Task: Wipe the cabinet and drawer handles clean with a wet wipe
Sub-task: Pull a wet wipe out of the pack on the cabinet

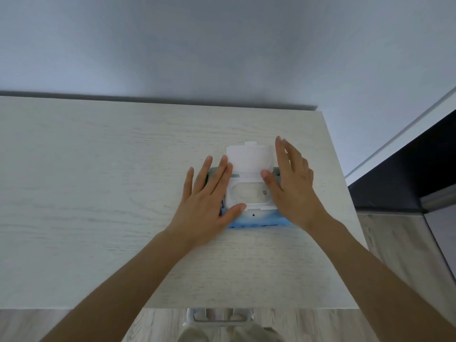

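Note:
A blue pack of wet wipes (pixel 259 219) lies on the pale wood cabinet top (pixel 98 193), towards its right side. Its white flip lid (pixel 249 157) stands open, tilted back, and the oval opening (pixel 249 192) shows beneath it. My left hand (pixel 209 206) lies flat on the pack's left side, thumb against the lid frame. My right hand (pixel 293 183) rests along the pack's right side, its thumb touching the open lid's edge. A metal drawer handle (pixel 219 319) shows below the cabinet's front edge.
A plain grey-white wall rises behind the cabinet. To the right runs a white skirting board (pixel 399 134) and a dark piece of furniture (pixel 407 174). Wood-look floor (pixel 394 243) lies on the right and below.

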Tool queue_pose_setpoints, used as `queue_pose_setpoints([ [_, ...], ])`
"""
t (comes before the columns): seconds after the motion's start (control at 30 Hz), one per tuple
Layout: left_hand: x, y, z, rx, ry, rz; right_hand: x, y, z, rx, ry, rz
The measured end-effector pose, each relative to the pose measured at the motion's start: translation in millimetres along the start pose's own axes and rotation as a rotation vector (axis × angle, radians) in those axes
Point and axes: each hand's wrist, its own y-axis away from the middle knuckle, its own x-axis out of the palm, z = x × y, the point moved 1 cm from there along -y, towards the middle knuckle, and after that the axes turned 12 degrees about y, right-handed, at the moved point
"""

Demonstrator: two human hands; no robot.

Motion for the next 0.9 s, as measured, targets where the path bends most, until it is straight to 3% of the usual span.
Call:
queue_pose_setpoints([
  [0.2, 1, -1, 2, -0.02, -0.048, 0.043, -4, 38, 1, -0.09, 0.078, -0.247],
  [0.3, -1, -2, 0, -0.019, -0.07, 0.049, 1, 41, 2, -0.056, 0.088, -0.191],
  [0.47, -3, -4, -1, -0.004, -0.069, 0.025, 2, 43, 4, -0.077, 0.13, -0.257],
  [0.63, -1, -4, -1, 0.001, -0.007, 0.013, 6, 39, 12, 0.127, 0.005, -0.151],
  [0.9, -1, -4, -7, -0.02, 0.046, -0.004, 4, 31, 16, 0.216, -0.063, -0.089],
])
